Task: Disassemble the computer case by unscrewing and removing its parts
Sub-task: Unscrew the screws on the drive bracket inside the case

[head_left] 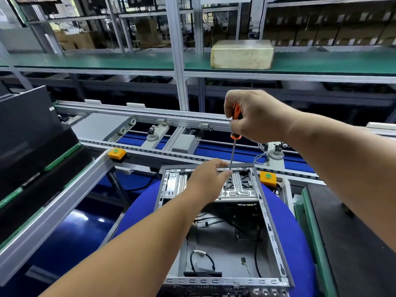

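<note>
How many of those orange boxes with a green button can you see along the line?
2. One orange box sits on the rail left of the open computer case; the other orange box is by the case's far right corner. More may lie out of view.

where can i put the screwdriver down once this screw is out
Bare room: the green shelf mat left of the beige box, and the dark mat right of the open metal computer case. Crowded: the silver drive cage, where both hands work, and the cabled case floor.

round blue pad [137, 213] carries open computer case [270, 228]; pad's own support unclear.
</note>
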Demonstrator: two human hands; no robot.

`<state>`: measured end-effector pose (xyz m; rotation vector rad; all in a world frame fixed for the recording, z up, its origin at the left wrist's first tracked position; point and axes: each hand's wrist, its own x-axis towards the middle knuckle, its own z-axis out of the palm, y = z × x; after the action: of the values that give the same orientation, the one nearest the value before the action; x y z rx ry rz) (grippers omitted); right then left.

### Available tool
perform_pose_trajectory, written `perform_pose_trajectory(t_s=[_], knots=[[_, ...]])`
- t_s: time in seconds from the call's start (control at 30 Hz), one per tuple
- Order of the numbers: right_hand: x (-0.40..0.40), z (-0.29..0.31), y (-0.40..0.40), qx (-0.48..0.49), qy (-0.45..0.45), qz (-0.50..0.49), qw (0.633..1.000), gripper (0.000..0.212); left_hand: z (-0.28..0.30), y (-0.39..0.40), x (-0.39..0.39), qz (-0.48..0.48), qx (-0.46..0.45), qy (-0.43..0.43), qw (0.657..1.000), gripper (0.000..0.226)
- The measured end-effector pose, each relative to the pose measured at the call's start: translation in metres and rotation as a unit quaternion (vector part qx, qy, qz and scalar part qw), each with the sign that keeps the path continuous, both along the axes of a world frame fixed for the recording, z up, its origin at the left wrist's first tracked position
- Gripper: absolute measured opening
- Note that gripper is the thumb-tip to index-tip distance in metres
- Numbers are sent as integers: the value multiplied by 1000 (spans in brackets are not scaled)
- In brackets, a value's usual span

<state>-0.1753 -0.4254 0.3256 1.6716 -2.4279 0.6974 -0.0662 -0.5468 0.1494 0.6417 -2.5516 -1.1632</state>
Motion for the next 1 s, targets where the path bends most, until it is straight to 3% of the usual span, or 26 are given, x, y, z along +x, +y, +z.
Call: perform_pose_trajectory(t_s=[0.2, 0.7, 0.8, 0.87, 1.0], knots=[[0, 1, -6, 8, -2, -2, 1000, 16, 19, 5, -13, -1, -66, 10, 998, 17], [2, 0, -14, 32, 1, -14, 999, 14, 13, 1, -17, -1, -78, 16, 997, 16], [2, 5, -19, 76, 38, -50, 995, 8, 13, 0, -19, -11, -72, 15, 997, 17], [4, 10, -23, 115, 87, -92, 985, 23, 15, -2, -20, -20, -47, 24, 998, 14], [10, 24, -35, 179, 172, -135, 959, 27, 39, -3, -26, -20, 25, 127, 991, 12]])
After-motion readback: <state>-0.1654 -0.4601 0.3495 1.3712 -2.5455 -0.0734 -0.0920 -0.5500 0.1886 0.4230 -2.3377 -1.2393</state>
